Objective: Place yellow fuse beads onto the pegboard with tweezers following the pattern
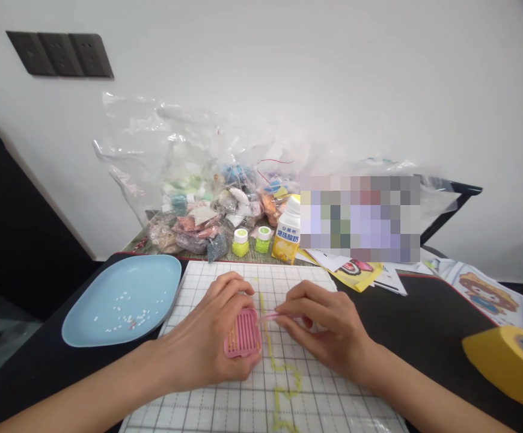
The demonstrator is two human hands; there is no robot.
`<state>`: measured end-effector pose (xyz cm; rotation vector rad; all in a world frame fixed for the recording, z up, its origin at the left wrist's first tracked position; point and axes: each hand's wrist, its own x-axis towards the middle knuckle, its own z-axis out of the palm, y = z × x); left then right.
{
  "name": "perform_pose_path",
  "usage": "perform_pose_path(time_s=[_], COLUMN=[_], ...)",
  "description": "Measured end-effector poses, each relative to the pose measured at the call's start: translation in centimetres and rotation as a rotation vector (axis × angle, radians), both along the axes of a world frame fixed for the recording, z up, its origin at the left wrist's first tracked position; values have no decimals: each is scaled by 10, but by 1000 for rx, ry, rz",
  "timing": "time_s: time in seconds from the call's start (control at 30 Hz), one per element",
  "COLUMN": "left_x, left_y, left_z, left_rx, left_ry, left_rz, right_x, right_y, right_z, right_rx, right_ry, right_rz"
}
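Left hand point(220, 329) grips a pink tray point(247, 331) of yellow beads point(232, 341); right hand point(329, 320) pinches a tool point(269, 316); white bits point(142, 317) dot a plate point(92, 291).

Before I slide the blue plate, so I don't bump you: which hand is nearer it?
Left. Your left hand holds the pink tray to the right of the blue plate; your right hand is farther right, beyond the tray.

left hand point(214, 328): curled, thumb point(243, 365) below | right hand point(324, 322): fingertips point(282, 310) pinched | forearms point(108, 380) angled inward
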<state>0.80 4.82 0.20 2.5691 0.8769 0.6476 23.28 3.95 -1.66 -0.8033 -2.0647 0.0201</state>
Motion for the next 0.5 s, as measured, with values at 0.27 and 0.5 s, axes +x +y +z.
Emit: perform_pose_path(time_s=[0.27, 0.5], left_x=[0, -2], left_y=[1, 2], left_z=[6, -2], left_rx=[-77, -60], left_ry=[48, 59], left_rz=[-12, -16], right_x=[1, 0], right_y=[15, 16], right_z=[-8, -11], right_rx=[-46, -74], right_ry=[-10, -45], right_rz=[-334, -353])
